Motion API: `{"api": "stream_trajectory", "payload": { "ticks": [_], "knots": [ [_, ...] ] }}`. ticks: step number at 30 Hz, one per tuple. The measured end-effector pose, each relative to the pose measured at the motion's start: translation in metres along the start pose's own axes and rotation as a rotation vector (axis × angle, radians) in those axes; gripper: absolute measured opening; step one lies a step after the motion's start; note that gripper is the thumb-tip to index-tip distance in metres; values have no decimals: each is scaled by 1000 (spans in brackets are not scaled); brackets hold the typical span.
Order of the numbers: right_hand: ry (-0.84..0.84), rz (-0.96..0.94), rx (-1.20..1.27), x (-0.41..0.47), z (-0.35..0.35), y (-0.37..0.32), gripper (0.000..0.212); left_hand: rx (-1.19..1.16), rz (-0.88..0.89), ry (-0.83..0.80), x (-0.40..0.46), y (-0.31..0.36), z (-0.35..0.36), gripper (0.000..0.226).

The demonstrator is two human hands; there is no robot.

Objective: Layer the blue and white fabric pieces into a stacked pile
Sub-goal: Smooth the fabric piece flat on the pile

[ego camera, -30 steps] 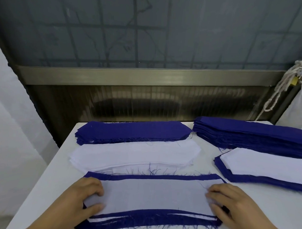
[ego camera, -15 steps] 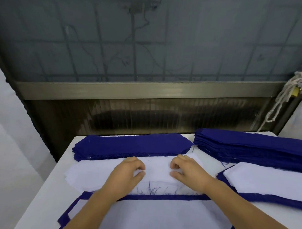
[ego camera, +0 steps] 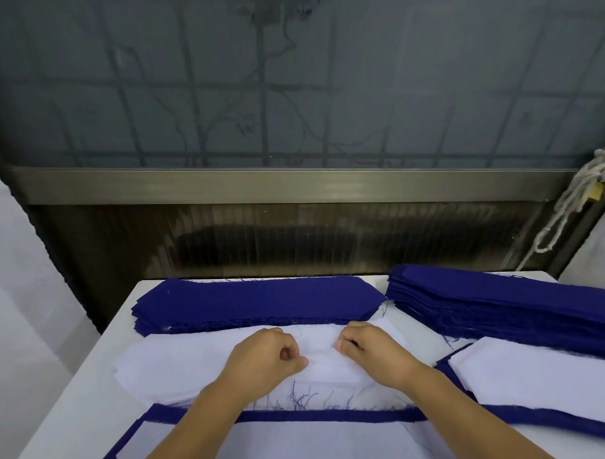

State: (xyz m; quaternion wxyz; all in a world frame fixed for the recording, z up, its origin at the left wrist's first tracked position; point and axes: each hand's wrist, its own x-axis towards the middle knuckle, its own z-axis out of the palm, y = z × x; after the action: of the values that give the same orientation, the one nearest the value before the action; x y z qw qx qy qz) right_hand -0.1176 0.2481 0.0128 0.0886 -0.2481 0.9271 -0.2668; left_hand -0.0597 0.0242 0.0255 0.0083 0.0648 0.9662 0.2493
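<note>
We have both hands down on the white stack (ego camera: 173, 365) in the middle of the table (ego camera: 93, 387), the left hand (ego camera: 265, 360) and right hand (ego camera: 372, 355) close together, each with fingers curled and pinching the top white sheet (ego camera: 324, 360). That looks like the way to peel one thin layer free from those under it. The blue stack (ego camera: 257, 303) lies just beyond our knuckles, touching the white stack's far edge. The layered pile (ego camera: 286, 445) of white on blue sits under our forearms, nearer to us than the hands. A taller blue heap (ego camera: 497, 304) and another layered set (ego camera: 529, 378) lie off past the right hand.
</note>
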Motion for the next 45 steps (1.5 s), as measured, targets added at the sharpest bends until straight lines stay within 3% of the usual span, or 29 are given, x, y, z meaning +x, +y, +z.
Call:
{"api": "stream_trajectory", "payload": {
  "ticks": [8, 13, 19, 23, 27, 30, 35, 38, 42, 45],
  "knots": [
    [-38, 111, 134, 5, -1, 2, 30, -50, -47, -89, 8, 0, -5, 48],
    [-59, 162, 147, 10, -5, 1, 32, -3, -72, -107, 12, 3, 1, 26],
    [13, 106, 21, 5, 4, -1, 33, -28, -166, -98, 18, 8, 4, 39],
    [36, 100, 10, 2, 3, -4, 34, 38, -174, -107, 21, 10, 6, 22],
    [59, 114, 11, 1, 5, -11, 31, 82, -132, -66, 18, 8, 9, 19],
    [64, 50, -189, -1, 13, -19, 34, 78, -90, -32, 16, 6, 9, 10],
    [158, -37, -247, -3, 14, -28, 14, 86, -62, -16, 11, 5, 10, 9],
    [161, -38, -281, -5, 8, -26, 18, 88, -62, 1, 7, -1, 8, 10],
    [133, -30, -263, -11, 1, -11, 13, 193, -76, 63, -10, -23, -6, 15],
    [118, 19, -106, -15, -4, 6, 13, 275, -144, 110, -28, -54, -23, 13]
  ]
}}
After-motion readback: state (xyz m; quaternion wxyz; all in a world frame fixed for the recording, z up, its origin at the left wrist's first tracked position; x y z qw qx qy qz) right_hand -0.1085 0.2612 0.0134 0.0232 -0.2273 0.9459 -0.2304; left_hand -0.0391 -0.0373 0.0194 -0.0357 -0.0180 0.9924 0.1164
